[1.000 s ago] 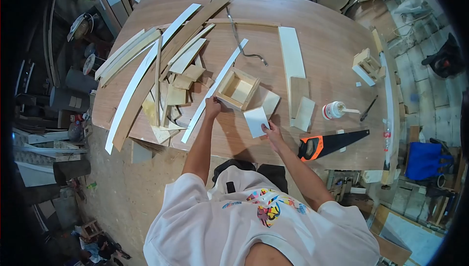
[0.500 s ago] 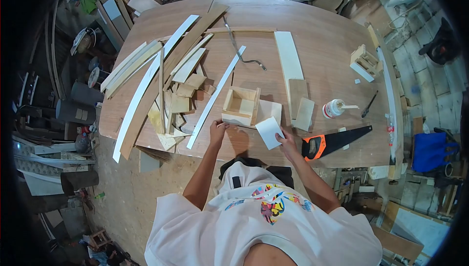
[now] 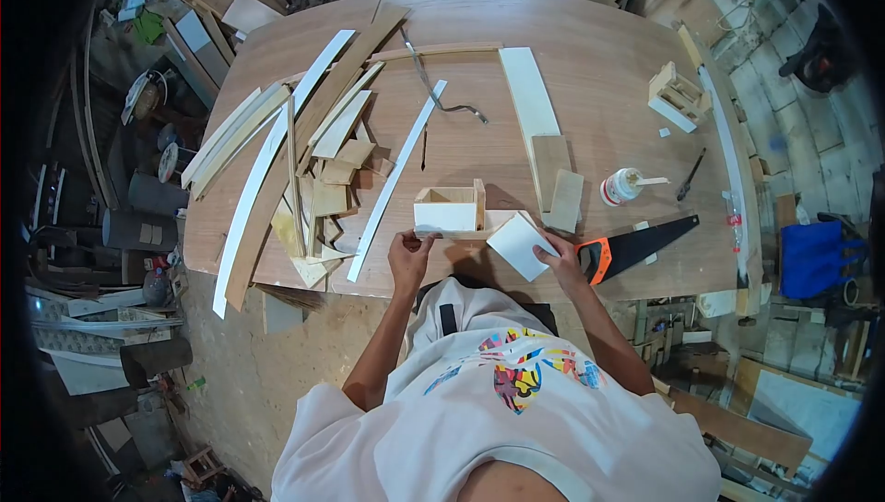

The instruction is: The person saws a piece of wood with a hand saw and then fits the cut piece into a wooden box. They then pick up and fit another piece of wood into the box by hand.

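Observation:
A small wooden box (image 3: 446,217) with a white front panel stands near the table's front edge, its open compartment partly visible. My left hand (image 3: 408,256) is closed at the box's lower left corner, thumb and fingers on its bottom edge. My right hand (image 3: 562,262) grips a white rectangular board (image 3: 518,248) by its right side, holding it slanted just right of the box. Part of another pale board shows behind it. Beside my right hand lies a handsaw (image 3: 636,248) with an orange and black handle.
Wood strips and offcuts (image 3: 336,170) are piled on the left of the table (image 3: 608,32). A long white strip (image 3: 396,184) lies left of the box. Rightward are a glue tub (image 3: 619,188) with a stick, a screwdriver-like tool (image 3: 691,175) and a second wooden box (image 3: 679,98).
The box has tilted, so its white front shows more and its inside less. My left hand has shifted its fingers along the lower edge. The white board has moved slightly right with my right hand.

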Tool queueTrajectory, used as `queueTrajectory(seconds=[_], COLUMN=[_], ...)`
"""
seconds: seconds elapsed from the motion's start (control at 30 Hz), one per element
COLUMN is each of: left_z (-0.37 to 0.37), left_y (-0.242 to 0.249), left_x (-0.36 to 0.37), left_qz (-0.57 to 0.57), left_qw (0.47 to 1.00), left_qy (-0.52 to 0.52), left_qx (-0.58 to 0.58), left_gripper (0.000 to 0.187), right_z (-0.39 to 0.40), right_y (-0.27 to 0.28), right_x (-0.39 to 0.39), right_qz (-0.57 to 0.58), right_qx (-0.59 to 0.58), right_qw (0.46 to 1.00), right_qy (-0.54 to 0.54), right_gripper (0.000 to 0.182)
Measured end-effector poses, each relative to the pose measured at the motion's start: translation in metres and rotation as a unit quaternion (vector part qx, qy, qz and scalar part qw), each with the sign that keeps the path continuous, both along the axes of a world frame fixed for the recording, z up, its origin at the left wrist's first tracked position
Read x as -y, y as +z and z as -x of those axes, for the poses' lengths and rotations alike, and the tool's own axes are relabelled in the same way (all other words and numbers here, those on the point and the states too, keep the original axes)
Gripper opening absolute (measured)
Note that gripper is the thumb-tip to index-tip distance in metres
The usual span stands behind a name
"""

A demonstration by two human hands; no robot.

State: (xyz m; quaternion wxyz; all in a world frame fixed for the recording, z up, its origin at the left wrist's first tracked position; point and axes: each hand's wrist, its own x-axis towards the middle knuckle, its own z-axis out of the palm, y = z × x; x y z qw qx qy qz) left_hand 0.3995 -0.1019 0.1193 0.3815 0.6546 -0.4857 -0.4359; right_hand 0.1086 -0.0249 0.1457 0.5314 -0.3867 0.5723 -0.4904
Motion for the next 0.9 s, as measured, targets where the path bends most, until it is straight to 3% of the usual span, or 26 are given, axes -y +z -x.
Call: queueTrajectory(seconds=[0.07, 0.27, 0.37, 0.47, 0.5, 0.6, 0.73, 0.77, 0.9], left_z=[0.002, 0.007, 0.003, 0.003, 0.003, 0.004, 0.006, 0.006, 0.006], left_y=[-0.002, 0.012, -0.002, 0.002, 0.004, 0.004, 0.000, -0.001, -0.002], left_x=[0.008, 0.020, 0.028, 0.030, 0.031, 0.026, 0.028, 0.029, 0.030], left_qz=[0.010, 0.035, 0.035, 0.023, 0.024, 0.020, 0.021, 0.026, 0.017], left_qw=[0.998, 0.994, 0.995, 0.995, 0.995, 0.992, 0.995, 0.995, 0.996], left_qy=[0.018, 0.014, 0.011, 0.005, 0.006, 0.009, 0.018, 0.022, 0.021], left_qx=[0.062, 0.107, 0.092, 0.098, 0.099, 0.124, 0.098, 0.097, 0.089], left_gripper=[0.036, 0.038, 0.039, 0.041, 0.041, 0.043, 0.043, 0.043, 0.043], right_z=[0.004, 0.025, 0.034, 0.034, 0.032, 0.036, 0.035, 0.045, 0.031], right_y=[0.005, 0.020, 0.027, 0.052, 0.056, 0.073, 0.039, -0.001, 0.044], right_x=[0.006, 0.032, 0.047, 0.064, 0.069, 0.085, 0.100, 0.114, 0.127], right_qz=[-0.018, -0.027, -0.051, -0.095, -0.063, -0.071, 0.010, -0.022, -0.116], right_qx=[-0.036, -0.112, -0.267, -0.333, -0.369, -0.382, -0.386, -0.330, -0.237], right_qw=[0.999, 0.990, 0.954, 0.925, 0.913, 0.890, 0.901, 0.914, 0.929], right_qy=[0.020, 0.075, 0.130, 0.158, 0.161, 0.237, 0.200, 0.234, 0.261], right_gripper=[0.036, 0.037, 0.040, 0.042, 0.046, 0.047, 0.059, 0.063, 0.060])
